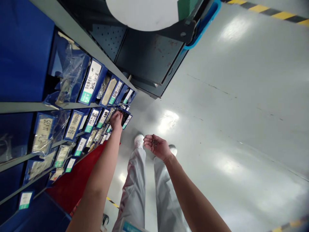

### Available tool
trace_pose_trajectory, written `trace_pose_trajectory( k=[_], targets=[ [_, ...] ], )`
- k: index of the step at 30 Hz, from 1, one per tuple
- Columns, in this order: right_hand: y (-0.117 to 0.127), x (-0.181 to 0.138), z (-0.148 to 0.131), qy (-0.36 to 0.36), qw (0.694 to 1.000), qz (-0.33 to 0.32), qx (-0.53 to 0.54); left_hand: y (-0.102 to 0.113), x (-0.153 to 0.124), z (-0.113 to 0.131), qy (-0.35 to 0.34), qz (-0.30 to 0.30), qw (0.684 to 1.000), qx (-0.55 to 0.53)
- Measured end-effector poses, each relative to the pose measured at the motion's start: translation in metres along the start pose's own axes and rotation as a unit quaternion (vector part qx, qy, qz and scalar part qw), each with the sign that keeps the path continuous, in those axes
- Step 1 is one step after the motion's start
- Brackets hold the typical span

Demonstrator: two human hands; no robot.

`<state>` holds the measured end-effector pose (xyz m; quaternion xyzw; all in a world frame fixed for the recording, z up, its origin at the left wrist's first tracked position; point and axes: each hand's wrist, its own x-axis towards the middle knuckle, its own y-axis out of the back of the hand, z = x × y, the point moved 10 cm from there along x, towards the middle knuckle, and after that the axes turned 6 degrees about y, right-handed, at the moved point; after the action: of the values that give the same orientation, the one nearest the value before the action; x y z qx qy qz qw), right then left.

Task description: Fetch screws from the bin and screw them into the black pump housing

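Screws [154,142], small, dark and metallic, lie in the cupped palm of the right hand [156,146], fingers half curled around them. Left hand [116,120] reaches into a blue plastic bin [125,118] on the shelf [29,106], fingers bunched downward; labelled bins line the grey rack.

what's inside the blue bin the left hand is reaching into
The left hand dips into a blue bin on the shelf. Small dark parts show inside; the fingers cover the rest. The right hand cups similar dark pieces.
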<state>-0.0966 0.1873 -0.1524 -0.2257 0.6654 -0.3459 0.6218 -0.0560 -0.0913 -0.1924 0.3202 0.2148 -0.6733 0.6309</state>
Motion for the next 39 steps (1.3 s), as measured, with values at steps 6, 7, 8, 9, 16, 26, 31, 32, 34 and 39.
trace_pose_trajectory(
  k=[6, 7, 8, 9, 16, 26, 31, 32, 34, 39],
  targets=[
    [0.006, -0.002, 0.001, -0.002, 1.0, 0.005, 0.007, 0.0, -0.021, 0.026, -0.257, 0.043, 0.912, 0.318],
    [0.006, -0.003, 0.002, -0.004, 1.0, 0.004, 0.008, -0.004, -0.028, 0.033, -0.31, 0.053, 0.866, 0.389],
    [0.006, -0.004, 0.002, -0.005, 1.0, 0.004, 0.009, -0.006, -0.034, 0.037, -0.346, 0.061, 0.826, 0.441],
    [0.006, -0.006, 0.002, -0.006, 1.0, 0.007, 0.009, -0.007, -0.036, 0.039, -0.36, 0.066, 0.802, 0.472],
    [0.016, -0.012, -0.004, -0.004, 0.999, 0.044, 0.014, -0.024, -0.029, 0.04, -0.349, 0.02, 0.697, 0.626],
    [0.015, -0.015, -0.002, -0.009, 0.998, 0.058, 0.017, -0.042, -0.031, 0.04, -0.343, 0.0, 0.634, 0.693],
    [0.013, -0.015, 0.0, -0.012, 0.998, 0.052, 0.019, -0.039, -0.028, 0.035, -0.363, -0.006, 0.652, 0.666],
    [0.013, -0.015, 0.0, -0.011, 0.999, 0.05, 0.019, -0.039, -0.027, 0.034, -0.364, -0.009, 0.654, 0.664],
    [0.016, -0.015, -0.001, -0.009, 0.999, 0.049, 0.017, -0.038, -0.026, 0.033, -0.365, -0.015, 0.653, 0.664],
    [0.024, -0.015, 0.004, -0.01, 0.998, 0.058, 0.01, -0.046, -0.026, 0.036, -0.371, -0.007, 0.636, 0.676]
  ],
)
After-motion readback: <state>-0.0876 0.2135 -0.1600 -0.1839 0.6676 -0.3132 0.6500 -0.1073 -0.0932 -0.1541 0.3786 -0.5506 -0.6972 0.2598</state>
